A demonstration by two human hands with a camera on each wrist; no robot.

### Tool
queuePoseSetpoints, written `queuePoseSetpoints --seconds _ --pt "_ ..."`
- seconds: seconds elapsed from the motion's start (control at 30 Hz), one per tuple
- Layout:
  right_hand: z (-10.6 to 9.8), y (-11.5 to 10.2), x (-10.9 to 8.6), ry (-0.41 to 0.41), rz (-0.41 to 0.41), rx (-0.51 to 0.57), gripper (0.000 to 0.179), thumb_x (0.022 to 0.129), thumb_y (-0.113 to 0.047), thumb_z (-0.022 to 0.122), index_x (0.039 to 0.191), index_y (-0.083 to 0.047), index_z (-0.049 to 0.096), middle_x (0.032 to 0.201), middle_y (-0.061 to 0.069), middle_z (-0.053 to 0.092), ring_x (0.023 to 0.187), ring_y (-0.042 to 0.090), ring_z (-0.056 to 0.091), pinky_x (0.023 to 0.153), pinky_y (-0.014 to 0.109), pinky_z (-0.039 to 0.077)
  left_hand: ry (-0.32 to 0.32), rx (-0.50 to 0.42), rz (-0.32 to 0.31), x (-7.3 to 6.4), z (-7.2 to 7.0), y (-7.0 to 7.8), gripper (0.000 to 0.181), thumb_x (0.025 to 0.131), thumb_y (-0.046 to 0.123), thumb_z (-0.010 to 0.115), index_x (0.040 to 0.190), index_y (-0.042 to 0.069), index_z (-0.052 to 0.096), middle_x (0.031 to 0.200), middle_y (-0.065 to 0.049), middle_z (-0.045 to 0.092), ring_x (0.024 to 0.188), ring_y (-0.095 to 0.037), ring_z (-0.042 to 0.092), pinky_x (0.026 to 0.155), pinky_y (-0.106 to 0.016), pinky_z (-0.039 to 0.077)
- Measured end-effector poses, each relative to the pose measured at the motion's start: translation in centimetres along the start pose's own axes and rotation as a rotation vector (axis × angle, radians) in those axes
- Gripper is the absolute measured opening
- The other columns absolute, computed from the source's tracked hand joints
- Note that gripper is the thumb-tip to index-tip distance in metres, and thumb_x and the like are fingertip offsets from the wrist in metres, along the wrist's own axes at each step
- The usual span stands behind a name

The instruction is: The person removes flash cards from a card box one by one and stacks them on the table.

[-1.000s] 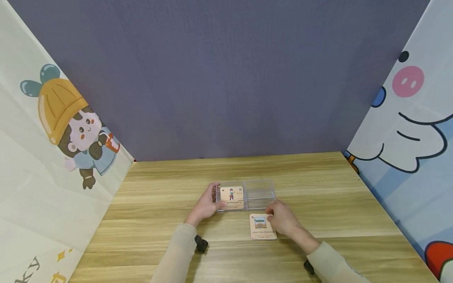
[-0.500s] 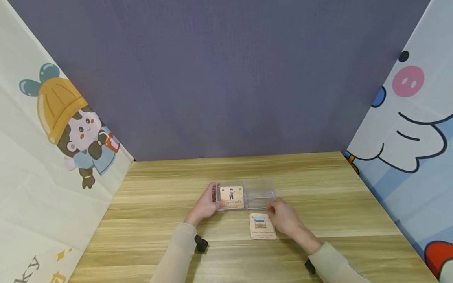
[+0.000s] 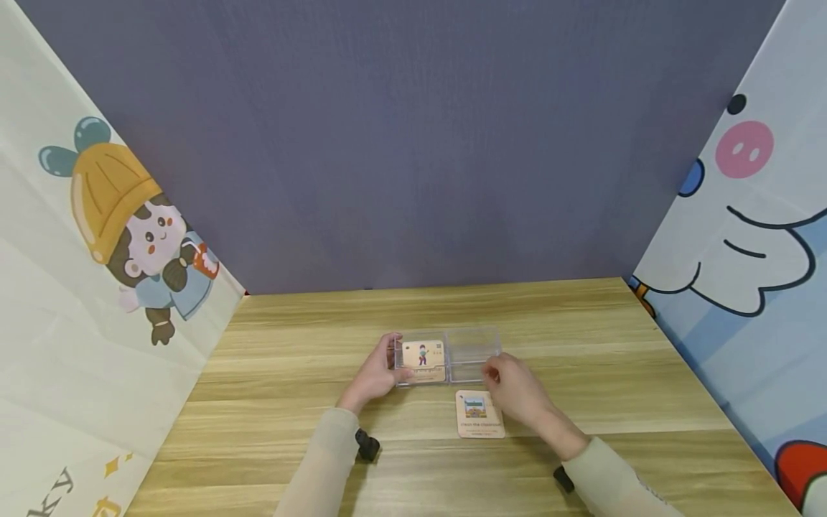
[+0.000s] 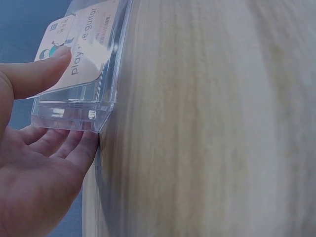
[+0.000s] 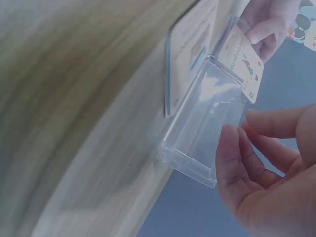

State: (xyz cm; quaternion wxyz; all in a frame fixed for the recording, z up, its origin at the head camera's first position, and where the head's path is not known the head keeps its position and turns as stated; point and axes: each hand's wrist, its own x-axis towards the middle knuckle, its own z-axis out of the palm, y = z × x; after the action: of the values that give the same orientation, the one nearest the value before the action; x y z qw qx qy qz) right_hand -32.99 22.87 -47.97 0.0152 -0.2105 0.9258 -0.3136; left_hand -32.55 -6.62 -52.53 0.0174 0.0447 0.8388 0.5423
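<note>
A clear plastic box (image 3: 447, 359) with two compartments lies on the wooden table. In its left compartment sits a "play the guitar" card (image 3: 423, 353); the right one holds no card. My left hand (image 3: 377, 370) grips the box's left end, its thumb over the card and its other fingers at the end wall, as the left wrist view shows. Near the box's front right corner is my right hand (image 3: 515, 388), fingers loosely bent with nothing between them. Just in front of the box lies a "clean the classroom" card (image 3: 479, 415), which looks like a stack in the right wrist view.
The wooden table (image 3: 291, 345) extends around the box to a dark grey-blue panel (image 3: 413, 179) at the back. Printed cartoon sheets stand on the left (image 3: 71, 287) and right (image 3: 762, 251). A small black device (image 3: 367, 445) sits at my left wrist.
My right hand has left the corner of the classroom card and shifted slightly up and left, to the box's front right corner. The left hand and box have stayed in place.
</note>
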Motion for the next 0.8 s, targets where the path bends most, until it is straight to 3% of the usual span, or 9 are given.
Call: queuePoseSetpoints --seconds 0.43,0.8 --pt "-0.7 -1.1 0.7 0.065 -0.054 -0.013 0.014 0.09 -0.005 0.071 0.103 -0.004 0.074 0.09 0.0 0.065 0.079 0.013 0.061 0.068 0.03 0.057 0.004 0.0 -0.022 -0.2 0.0 0.4 0.082 0.087 0.005 0.078 0.154 0.001 0.031 0.138 -0.021 0.05 0.127 -0.043 0.053 0.111 -0.056 0.041" --pt "-0.9 -1.9 1.5 0.084 -0.081 0.0 0.016 0.088 -0.008 0.076 0.104 -0.005 0.074 0.09 -0.001 0.064 0.078 0.012 0.058 0.067 0.028 0.053 -0.004 0.005 -0.022 -0.1 0.0 0.3 0.082 0.088 0.005 0.077 0.155 0.001 0.03 0.138 -0.02 0.05 0.127 -0.043 0.054 0.111 -0.054 0.041"
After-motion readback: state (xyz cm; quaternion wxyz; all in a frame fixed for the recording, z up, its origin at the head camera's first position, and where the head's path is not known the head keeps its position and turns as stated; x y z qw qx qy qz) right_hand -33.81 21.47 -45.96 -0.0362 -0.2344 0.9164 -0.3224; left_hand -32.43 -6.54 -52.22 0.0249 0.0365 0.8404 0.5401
